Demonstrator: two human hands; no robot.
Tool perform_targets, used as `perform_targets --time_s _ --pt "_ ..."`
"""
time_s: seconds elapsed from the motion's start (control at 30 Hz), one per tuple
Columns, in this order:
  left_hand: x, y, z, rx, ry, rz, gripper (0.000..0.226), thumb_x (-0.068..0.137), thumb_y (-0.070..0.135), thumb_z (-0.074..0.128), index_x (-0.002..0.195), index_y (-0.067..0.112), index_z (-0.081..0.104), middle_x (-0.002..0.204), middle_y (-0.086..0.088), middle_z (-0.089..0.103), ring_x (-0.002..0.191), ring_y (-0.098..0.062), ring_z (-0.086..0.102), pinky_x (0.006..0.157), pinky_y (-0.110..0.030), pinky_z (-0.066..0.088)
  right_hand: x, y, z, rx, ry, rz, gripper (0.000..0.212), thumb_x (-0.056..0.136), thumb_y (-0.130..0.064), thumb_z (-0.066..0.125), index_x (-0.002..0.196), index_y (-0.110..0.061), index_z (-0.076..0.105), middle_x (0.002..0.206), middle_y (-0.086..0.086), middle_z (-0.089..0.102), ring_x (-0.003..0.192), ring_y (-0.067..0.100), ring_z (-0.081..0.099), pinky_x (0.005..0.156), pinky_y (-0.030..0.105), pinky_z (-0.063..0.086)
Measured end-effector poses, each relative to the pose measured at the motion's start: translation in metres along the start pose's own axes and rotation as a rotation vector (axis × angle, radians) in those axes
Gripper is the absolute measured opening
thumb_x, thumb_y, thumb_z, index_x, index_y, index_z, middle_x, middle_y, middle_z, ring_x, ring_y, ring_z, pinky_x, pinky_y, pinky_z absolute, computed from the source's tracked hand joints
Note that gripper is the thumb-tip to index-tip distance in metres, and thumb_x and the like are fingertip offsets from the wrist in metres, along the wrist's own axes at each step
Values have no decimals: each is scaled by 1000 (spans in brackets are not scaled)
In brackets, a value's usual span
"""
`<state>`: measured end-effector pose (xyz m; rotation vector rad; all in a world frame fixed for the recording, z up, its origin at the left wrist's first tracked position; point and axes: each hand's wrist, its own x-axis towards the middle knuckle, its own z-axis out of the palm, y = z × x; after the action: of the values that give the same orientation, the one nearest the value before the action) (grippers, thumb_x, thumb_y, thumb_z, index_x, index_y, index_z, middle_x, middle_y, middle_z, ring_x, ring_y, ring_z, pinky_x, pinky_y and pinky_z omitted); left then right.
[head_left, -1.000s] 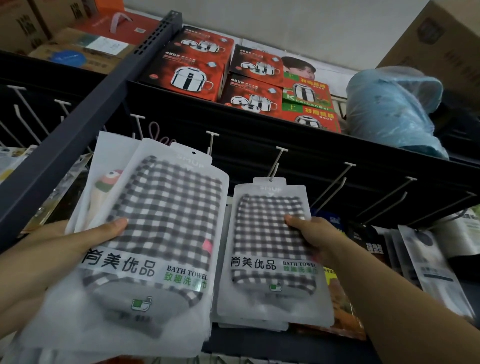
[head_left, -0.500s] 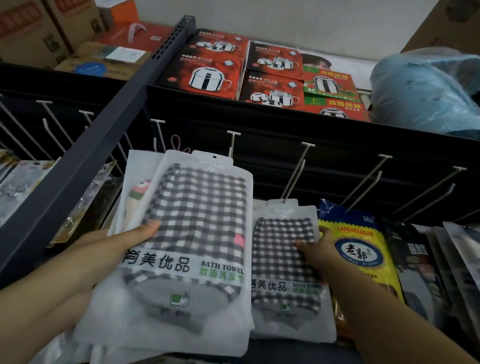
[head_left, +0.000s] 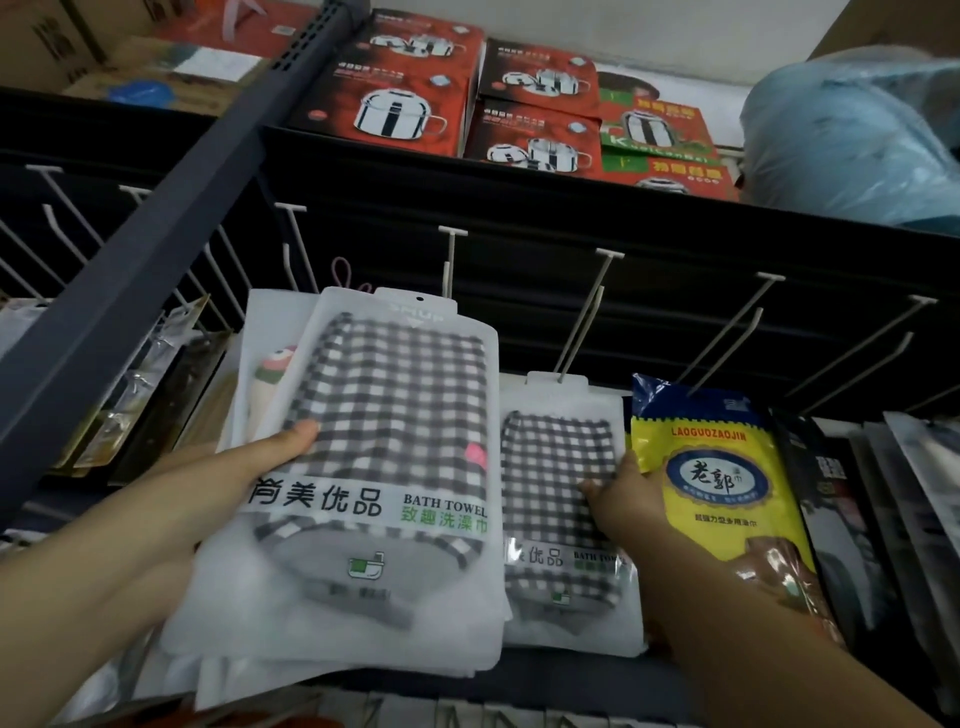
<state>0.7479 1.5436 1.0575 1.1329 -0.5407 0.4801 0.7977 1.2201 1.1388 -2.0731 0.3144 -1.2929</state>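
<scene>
Left of the hook (head_left: 582, 317), a stack (head_left: 395, 415) was gripped by the left hand (head_left: 208, 488); the hooked pack (head_left: 550, 488) was pinched by the right hand (head_left: 623, 499).

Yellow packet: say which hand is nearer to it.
Right. The right hand pinches the hanging towel pack beside the yellow packet; the left hand holds a stack of towel packs farther left.

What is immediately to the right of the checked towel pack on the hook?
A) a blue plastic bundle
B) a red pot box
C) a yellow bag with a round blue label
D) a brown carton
C: the yellow bag lies right beside the hooked towel pack that the right hand holds; the left hand grips a nearer towel pack.
</scene>
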Motion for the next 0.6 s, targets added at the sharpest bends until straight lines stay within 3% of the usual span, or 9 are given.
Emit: perform_targets --time_s 0.07,0.1,0.17,0.27,0.33,0.43,0.53,0.6 --pt "-14 27 4 52 -137 -50 56 51 39 80 97 8 73 88 -21 73 87 -41 69 92 -56 49 -11 -9 -8 -151 103 -72 78 93 -30 60 153 -20 12 153 14 14 137 38 25 111 44 31" --pt "-15 29 4 72 -123 -33 52 56 38 80 98 8 73 88 -20 74 88 -40 69 92 -55 50 -20 -15 -14 -157 163 -156 70 93 -32 59 150 -18 21 150 14 19 136 36 26 110 44 31" --pt "-9 21 16 12 -92 -30 43 65 37 79 98 10 73 88 -19 74 88 -39 69 91 -53 51 -42 -32 -26 32 184 -307 50 96 -41 50 138 -15 41 141 12 38 125 29 41 100 42 41" --pt "-8 14 25 -20 -101 -22 38 69 34 79 98 10 73 85 -17 74 81 -35 71 85 -48 54 -87 -56 -44 435 -140 -322 49 96 -57 35 114 -18 58 106 4 65 95 20 61 77 35 49" --pt "-10 10 38 -6 -111 6 39 69 35 79 98 11 73 83 -15 75 78 -32 72 79 -43 56 -111 -63 -53 505 -338 -284 45 91 -62 42 104 -23 61 95 -2 70 89 16 66 69 31 50" --pt "-15 9 50 14 -125 13 46 64 45 79 96 13 73 82 -12 75 77 -30 72 74 -38 57 -124 -60 -60 624 -379 -247 34 80 -44 71 99 -17 64 86 0 75 76 17 72 62 29 56" --pt "-20 9 55 22 -135 14 70 45 63 81 96 15 74 85 -11 75 82 -33 72 82 -44 56 -121 -48 -70 758 -343 -170 33 80 -30 76 104 -12 63 86 7 75 72 24 74 58 33 58" --pt "-22 5 55 6 -112 40 64 46 54 81 96 13 74 84 -12 75 81 -33 71 82 -45 56 -119 -39 -78 815 -346 -138 37 81 -27 76 109 -8 61 89 11 75 74 27 74 58 35 58"
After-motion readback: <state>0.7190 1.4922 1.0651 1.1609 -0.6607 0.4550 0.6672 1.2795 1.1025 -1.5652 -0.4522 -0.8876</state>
